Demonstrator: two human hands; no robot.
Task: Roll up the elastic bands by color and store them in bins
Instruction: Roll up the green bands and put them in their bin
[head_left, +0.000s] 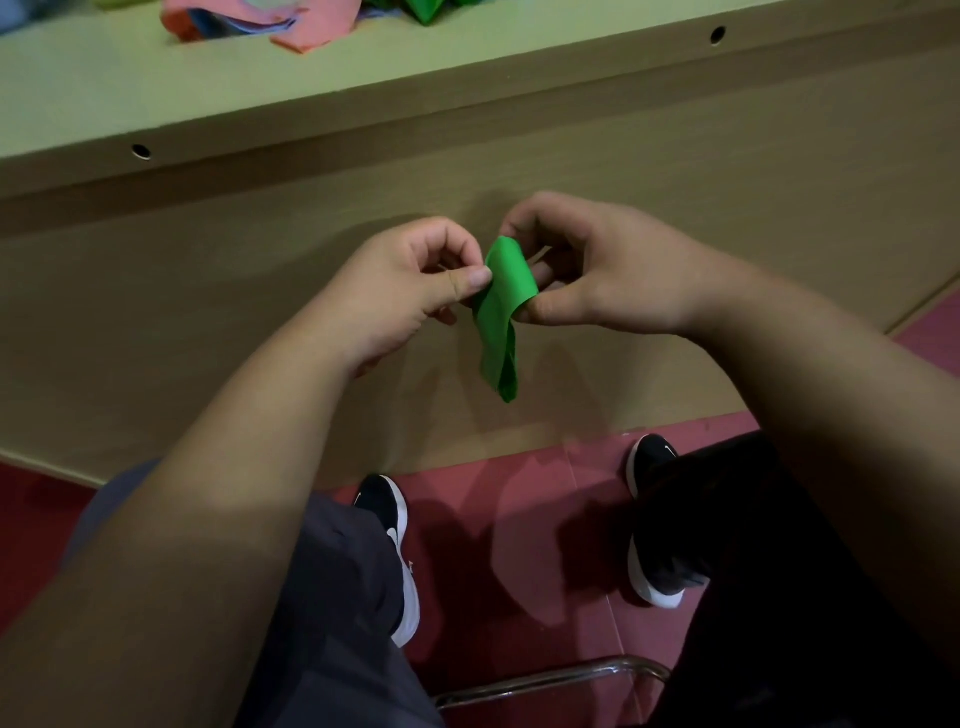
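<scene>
Both pinching band (503, 304), left hand (402, 296), right hand (608, 283)

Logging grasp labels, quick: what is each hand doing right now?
Left hand: pinches the green band at its left edge.
Right hand: fingers curled round the green band's upper end.

One head-worn view looks steeply down, close above the left hand (410, 283) and right hand (602, 267), facing a pale wooden desk front (182, 322).

Band (501, 312) between left hand (410, 291) and right hand (597, 275), in front of worktop (467, 67); heap of bands (249, 21) on worktop, far left; 2 shoes (387, 512) on floor (519, 545) below.
</scene>
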